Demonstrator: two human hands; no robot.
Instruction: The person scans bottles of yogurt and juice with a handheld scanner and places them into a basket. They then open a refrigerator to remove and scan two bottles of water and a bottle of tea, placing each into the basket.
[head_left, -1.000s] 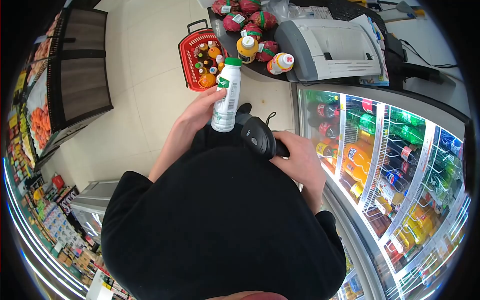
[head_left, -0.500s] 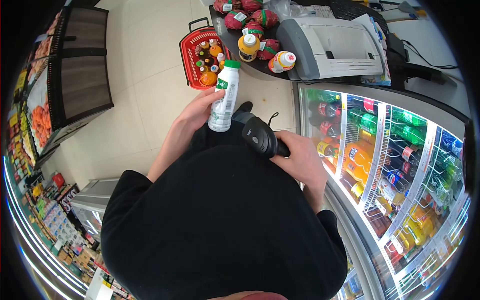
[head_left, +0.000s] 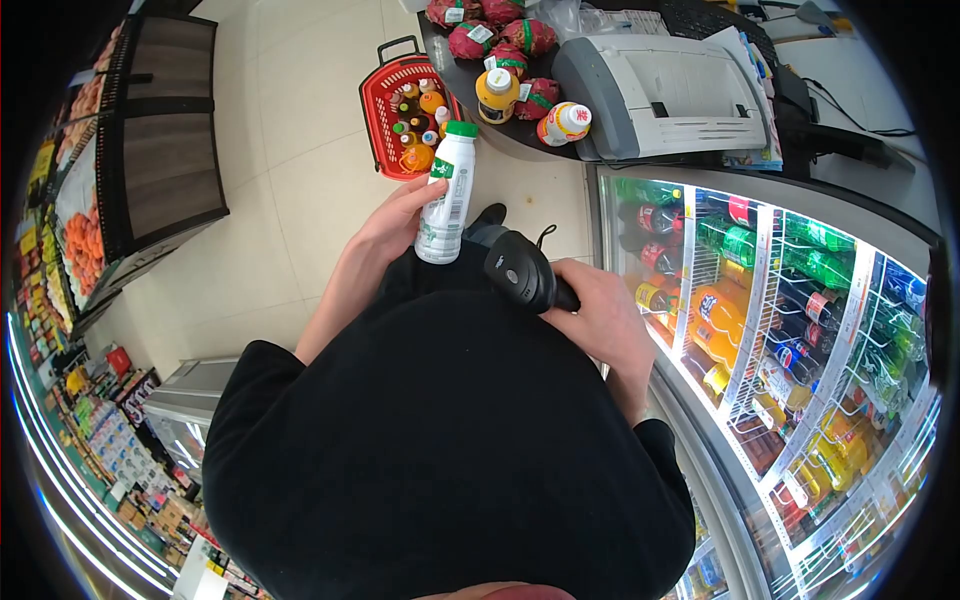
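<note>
My left hand (head_left: 400,220) is closed around a white bottle (head_left: 449,200) with a green cap. It is held nearly upright in front of my body, its printed label and barcode facing up toward me. My right hand (head_left: 600,310) grips the handle of a black barcode scanner (head_left: 520,275). The scanner's head points toward the bottle, with a small gap between them. Most of the handle is hidden by my fingers.
A red basket (head_left: 372,130) holding several bottles stands on the floor ahead. On the dark counter (head_left: 520,130) are several dragon fruits (head_left: 473,40), a yellow bottle (head_left: 497,95), a white-capped bottle (head_left: 565,124) and a grey printer (head_left: 670,95). A lit drinks fridge (head_left: 760,220) is at the right.
</note>
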